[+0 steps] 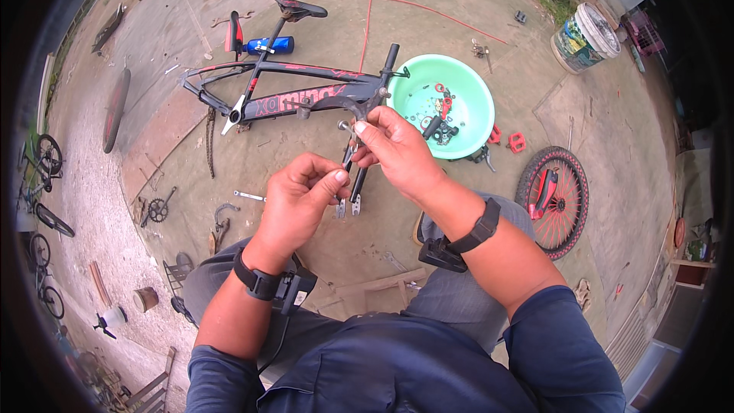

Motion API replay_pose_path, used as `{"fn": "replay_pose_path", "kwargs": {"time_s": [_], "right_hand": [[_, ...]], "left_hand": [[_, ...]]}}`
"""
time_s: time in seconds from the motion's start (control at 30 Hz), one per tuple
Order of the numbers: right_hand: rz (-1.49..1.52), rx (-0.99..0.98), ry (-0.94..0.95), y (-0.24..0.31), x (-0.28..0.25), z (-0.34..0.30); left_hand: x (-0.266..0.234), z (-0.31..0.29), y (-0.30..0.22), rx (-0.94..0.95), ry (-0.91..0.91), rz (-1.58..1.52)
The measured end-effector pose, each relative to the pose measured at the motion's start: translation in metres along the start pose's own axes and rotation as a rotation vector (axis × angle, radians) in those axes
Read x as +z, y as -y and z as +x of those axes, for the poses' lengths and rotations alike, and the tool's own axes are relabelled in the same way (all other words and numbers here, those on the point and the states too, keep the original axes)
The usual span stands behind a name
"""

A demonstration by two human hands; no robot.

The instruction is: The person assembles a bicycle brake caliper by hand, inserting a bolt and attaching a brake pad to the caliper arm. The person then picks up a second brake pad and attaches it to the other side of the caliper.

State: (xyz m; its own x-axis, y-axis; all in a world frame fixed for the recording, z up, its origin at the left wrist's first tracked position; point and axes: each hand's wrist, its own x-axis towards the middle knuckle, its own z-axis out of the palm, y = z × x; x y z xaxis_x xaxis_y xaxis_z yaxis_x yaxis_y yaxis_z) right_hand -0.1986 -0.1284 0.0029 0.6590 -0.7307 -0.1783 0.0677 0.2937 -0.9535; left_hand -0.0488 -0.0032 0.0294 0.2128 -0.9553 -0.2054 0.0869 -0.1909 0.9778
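Head view: the right hand seems to pinch a small metal part; the left hand, just beside, has its fingertips closed, but on what I cannot tell. This part is at the near side of the frame, whose long axis runs left to right; the right hand is nearer. The basin stands right of the frame.

Sm. metal pt in R hand partly hid.

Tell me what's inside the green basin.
Inside the green basin are a red part, dark parts and scattered small pieces. Whatever lies beneath the dark parts is covered.
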Motion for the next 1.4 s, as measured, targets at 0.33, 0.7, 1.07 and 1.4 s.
{"fn": "replay_pose_path", "kwargs": {"time_s": [0.33, 0.7, 1.07, 1.4], "right_hand": [[-0.102, -0.014, 0.03, 0.01, -0.006, -0.001], [-0.048, 0.122, 0.09, 0.017, -0.007, -0.003], [0.042, 0.077, 0.076, 0.018, -0.005, -0.003], [-0.169, -0.067, -0.014, 0.012, -0.004, -0.005]], "left_hand": [[-0.012, 0.009, -0.005, -0.025, -0.174, -0.073], [-0.026, 0.012, -0.015, 0.073, -0.156, -0.137], [-0.022, 0.008, -0.016, 0.033, -0.169, -0.153], [-0.02, 0.006, -0.017, 0.078, -0.122, -0.123]]}}
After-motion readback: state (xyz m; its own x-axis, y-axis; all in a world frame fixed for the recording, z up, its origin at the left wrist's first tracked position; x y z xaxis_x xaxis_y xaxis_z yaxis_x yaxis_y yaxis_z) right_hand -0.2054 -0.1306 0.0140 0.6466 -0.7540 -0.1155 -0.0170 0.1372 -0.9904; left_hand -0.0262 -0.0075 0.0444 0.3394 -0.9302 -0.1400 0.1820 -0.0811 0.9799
